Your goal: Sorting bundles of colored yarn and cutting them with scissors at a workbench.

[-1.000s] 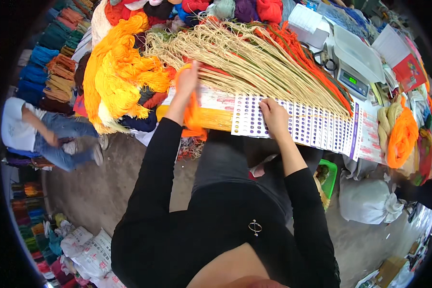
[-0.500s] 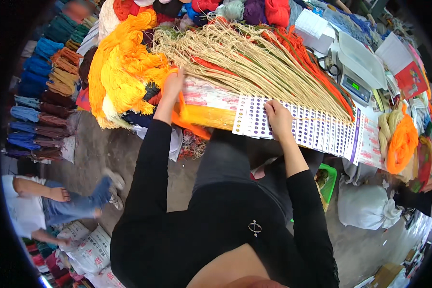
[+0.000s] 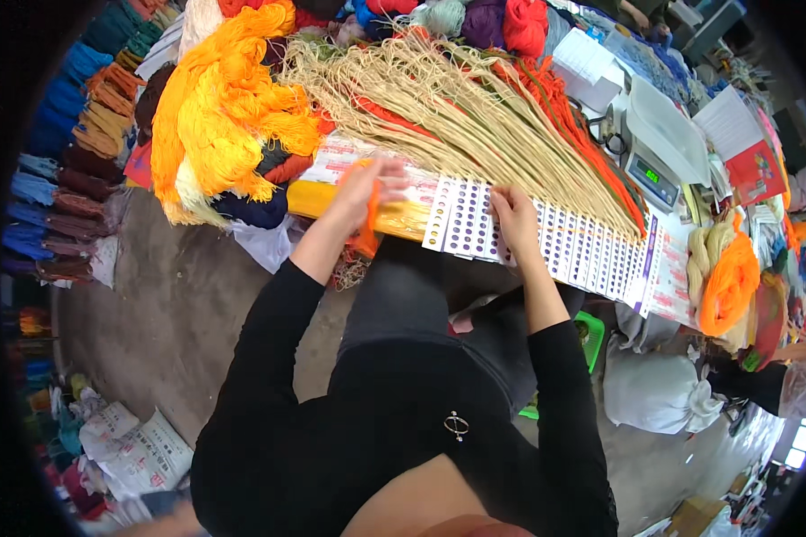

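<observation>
My left hand (image 3: pixel 367 192), somewhat blurred, holds bright orange thread (image 3: pixel 364 240) that hangs below the fingers over the table's front edge. It is just left of a row of white cards (image 3: pixel 452 219) punched with rows of round holes. My right hand (image 3: pixel 516 219) rests on these cards, thumb and fingers closed at their upper edge; what the fingertips pinch is hidden. Long strands of beige thread (image 3: pixel 475 134), with some red and green ones, fan out beyond the cards. A big heap of yellow-orange yarn (image 3: pixel 228 107) lies left of them.
Balls of coloured yarn (image 3: pixel 484 22) line the back. A digital scale (image 3: pixel 651 179) with a clear tray stands at the right, near black scissors (image 3: pixel 611 139). An orange skein (image 3: pixel 730 286) hangs at the right edge. White sacks (image 3: pixel 649 389) and a green basket (image 3: pixel 591 338) are below.
My left hand has moved right and nearer the cards, carrying the orange thread away from the yarn heap. My right hand stays on the cards. The person at the left has mostly left the view.
</observation>
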Demonstrator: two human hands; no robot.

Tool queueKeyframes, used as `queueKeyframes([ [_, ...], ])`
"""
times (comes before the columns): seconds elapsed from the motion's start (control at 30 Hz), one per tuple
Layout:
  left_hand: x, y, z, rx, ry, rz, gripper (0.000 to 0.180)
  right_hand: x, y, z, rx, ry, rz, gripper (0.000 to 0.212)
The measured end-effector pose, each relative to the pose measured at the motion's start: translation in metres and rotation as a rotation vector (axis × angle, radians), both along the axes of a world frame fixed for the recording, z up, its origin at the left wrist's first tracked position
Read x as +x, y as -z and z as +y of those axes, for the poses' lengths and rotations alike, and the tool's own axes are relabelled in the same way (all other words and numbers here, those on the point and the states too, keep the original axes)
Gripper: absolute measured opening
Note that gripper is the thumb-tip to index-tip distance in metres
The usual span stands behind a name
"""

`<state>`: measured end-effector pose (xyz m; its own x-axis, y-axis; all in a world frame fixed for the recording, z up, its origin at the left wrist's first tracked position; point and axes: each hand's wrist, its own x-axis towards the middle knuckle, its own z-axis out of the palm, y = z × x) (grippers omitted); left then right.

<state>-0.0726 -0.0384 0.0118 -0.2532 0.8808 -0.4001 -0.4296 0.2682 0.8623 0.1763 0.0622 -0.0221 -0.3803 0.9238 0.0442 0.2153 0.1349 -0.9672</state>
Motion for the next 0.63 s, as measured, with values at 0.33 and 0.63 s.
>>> queueKeyframes([
  [0.33,0.051,0.016,0.000,-0.097,0.153,-0.166,0.046,-0.039,-0.002,0.004,-0.140,-0.228,-0.010,0.012],
  [0.63,0.048,0.024,0.023,-0.029,0.342,0.379,0.035,-0.050,0.004,0.007,-0.056,-0.101,-0.322,0.023],
])
